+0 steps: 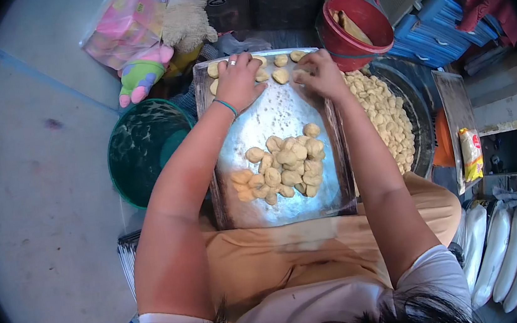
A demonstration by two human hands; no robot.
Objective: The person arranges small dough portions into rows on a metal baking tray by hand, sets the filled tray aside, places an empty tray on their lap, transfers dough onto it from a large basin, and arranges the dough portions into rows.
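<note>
A metal tray (260,120) rests across my lap. Dough balls (280,76) stand apart in rows along its far end, and a heap of dough pieces (290,163) lies on its near half. My left hand (240,84), with a ring and a teal wristband, is over the far left of the tray, its fingers spread beside the balls. At the far right corner my right hand (320,74) has its fingers bent together near the tray's edge; what they hold, if anything, is too small and blurred to make out.
A big round basin (416,91) of dough pieces stands at the right, with a red bucket (355,28) behind it. On the left is a green tub (121,157). Stuffed toys (185,19) lie at the back left. A yellow packet (471,153) sits far right.
</note>
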